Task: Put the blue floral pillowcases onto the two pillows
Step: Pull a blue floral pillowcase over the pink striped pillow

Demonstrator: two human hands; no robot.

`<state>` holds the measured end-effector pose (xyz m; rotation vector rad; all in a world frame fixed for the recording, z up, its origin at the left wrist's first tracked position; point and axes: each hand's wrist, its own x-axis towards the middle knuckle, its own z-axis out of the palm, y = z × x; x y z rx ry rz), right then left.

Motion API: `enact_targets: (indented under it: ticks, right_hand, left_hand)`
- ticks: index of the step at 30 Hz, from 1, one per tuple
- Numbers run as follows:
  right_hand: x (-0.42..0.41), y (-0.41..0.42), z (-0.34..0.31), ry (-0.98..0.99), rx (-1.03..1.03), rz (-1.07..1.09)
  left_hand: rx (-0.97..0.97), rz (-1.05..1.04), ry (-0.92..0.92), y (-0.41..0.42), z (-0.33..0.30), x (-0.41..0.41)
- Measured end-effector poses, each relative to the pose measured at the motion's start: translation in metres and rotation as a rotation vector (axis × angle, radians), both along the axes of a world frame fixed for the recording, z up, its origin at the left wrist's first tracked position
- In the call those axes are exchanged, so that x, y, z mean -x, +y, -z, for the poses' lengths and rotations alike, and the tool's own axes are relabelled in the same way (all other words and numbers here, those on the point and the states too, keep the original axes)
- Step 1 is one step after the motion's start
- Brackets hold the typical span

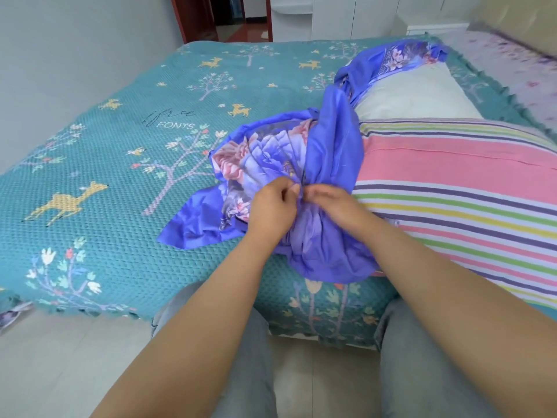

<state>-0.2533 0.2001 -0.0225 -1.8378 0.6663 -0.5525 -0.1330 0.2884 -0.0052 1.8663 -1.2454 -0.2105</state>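
A blue floral pillowcase (271, 152) lies bunched on the bed against the near end of a striped pillow (458, 188). My left hand (271, 206) and my right hand (334, 203) both pinch gathered folds of this pillowcase, close together at its middle. Farther back, a white pillow (413, 95) lies with a second blue floral pillowcase (391, 60) crumpled over its far end and left side. Most of the white pillow is uncovered.
The bed wears a teal cover (120, 164) with deer and trees. I stand at its near edge, legs in grey trousers. A purple patterned mattress (512, 55) lies at far right. White cabinets (355, 16) and a red doorframe (177, 16) stand behind the bed.
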Motion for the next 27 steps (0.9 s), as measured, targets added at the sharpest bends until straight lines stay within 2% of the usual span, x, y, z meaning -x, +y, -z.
enact_targets:
  ticks: [1,2,5,6,8,10,13,15,18,21,23,24,27]
  right_hand:
    - [-0.003,0.000,-0.007,-0.054,-0.149,0.094]
    - [-0.008,0.001,-0.013,-0.036,-0.183,0.147]
    - [-0.025,0.008,-0.017,0.229,0.152,0.171]
    - [-0.029,0.008,-0.017,0.245,0.182,0.198]
    - [-0.035,0.003,-0.016,0.111,0.110,0.251]
    - [-0.037,0.003,-0.015,-0.045,-0.042,0.333]
    - [-0.039,0.004,-0.009,-0.158,-0.338,0.421]
    - [-0.039,0.001,-0.004,-0.212,-0.483,0.394]
    - [-0.035,0.001,-0.003,-0.246,-0.508,0.331]
    - [-0.030,0.007,-0.002,-0.198,-0.310,0.243]
    - [-0.030,0.014,-0.003,-0.092,-0.197,0.197]
    - [-0.030,0.017,-0.004,-0.044,-0.207,0.189]
    - [-0.031,0.011,-0.007,0.016,-0.425,0.172]
  left_hand:
    - [-0.028,0.010,0.030,0.003,0.002,-0.002]
    - [-0.056,0.020,0.033,0.006,0.005,-0.002]
    - [-0.107,0.054,-0.024,0.012,0.012,0.009]
    - [-0.116,0.064,-0.021,0.013,0.013,0.010]
    - [-0.124,0.066,0.015,0.017,0.010,0.006]
    - [-0.091,-0.027,0.054,0.023,0.007,-0.007]
    - [-0.123,-0.288,-0.117,0.032,0.005,-0.029]
    - [-0.210,-0.357,-0.220,0.032,0.002,-0.031]
    - [-0.279,-0.320,-0.344,0.027,-0.002,-0.020]
    - [-0.169,-0.319,-0.389,0.024,-0.004,-0.011]
    - [-0.035,-0.320,-0.321,0.022,-0.009,-0.002]
    - [0.011,-0.312,-0.243,0.019,-0.010,0.006]
    - [0.080,-0.228,0.027,0.014,-0.005,0.030]
